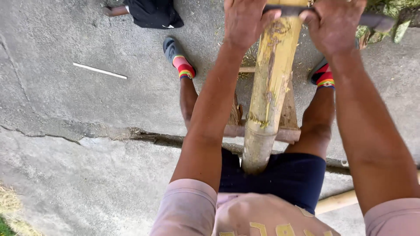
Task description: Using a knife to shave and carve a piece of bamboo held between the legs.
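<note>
A thick yellow-green bamboo pole [270, 83] runs lengthways between the person's legs, its near end butted against the dark blue shorts [288, 177] and its far end leaving the top of the picture; everything else is placed from this pole. Across the pole's far part lies a dark bar-like tool [372, 18], and both hands grip it: the left hand [245, 22] sits just left of the pole with its fingers curled tight around the bar, pressed together, the thumb tucked toward the pole; the right hand [334, 24] sits just right of the pole, fingers likewise wrapped and closed on the bar, whose end sticks out beyond the hand to the right. The pole's upper skin shows a scraped, brownish streak along its middle. Under the pole, about halfway along, a low wooden stand [286, 124] carries it, with a reddish crosspiece showing on both sides. The feet in dark sandals with striped straps [181, 65] rest on the concrete ground [87, 109] to either side of the pole. Well to the left of the pole lies a thin pale stick [99, 71], and farther off at the top a black cloth [153, 13]. A second, thinner bamboo piece [337, 201] lies near the right thigh. No container is in view.
</note>
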